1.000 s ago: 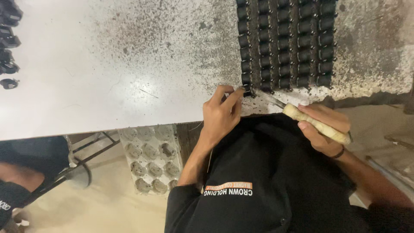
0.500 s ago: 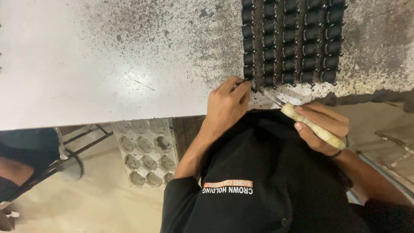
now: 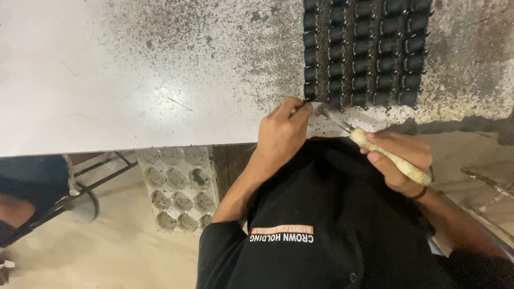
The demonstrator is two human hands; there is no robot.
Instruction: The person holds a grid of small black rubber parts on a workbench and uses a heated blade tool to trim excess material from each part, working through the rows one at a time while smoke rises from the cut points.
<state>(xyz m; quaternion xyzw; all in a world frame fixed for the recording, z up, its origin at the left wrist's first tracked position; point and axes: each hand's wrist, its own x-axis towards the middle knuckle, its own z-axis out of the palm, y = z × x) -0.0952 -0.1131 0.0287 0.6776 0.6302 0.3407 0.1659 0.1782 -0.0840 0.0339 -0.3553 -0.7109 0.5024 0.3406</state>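
While the left hand (image 3: 281,134) still pinches a coil (image 3: 309,100), the right hand's (image 3: 399,160) grip keeps the tool (image 3: 375,147).

This is a small workshop or factory bench. A white tabletop (image 3: 107,80) is worn and peppered with dark specks and grime. Rows of identical small black parts (image 3: 364,51) stand in a tight grid. Below the edge sits a moulded grey tray (image 3: 179,187) with cup-shaped pockets, over a bare floor (image 3: 107,257).

A pale worktable (image 3: 134,80), speckled dark toward its right side, fills the upper view. Below its edge lie a beige floor (image 3: 107,257), a grey moulded tray (image 3: 179,187) and a metal-framed stool (image 3: 80,198).
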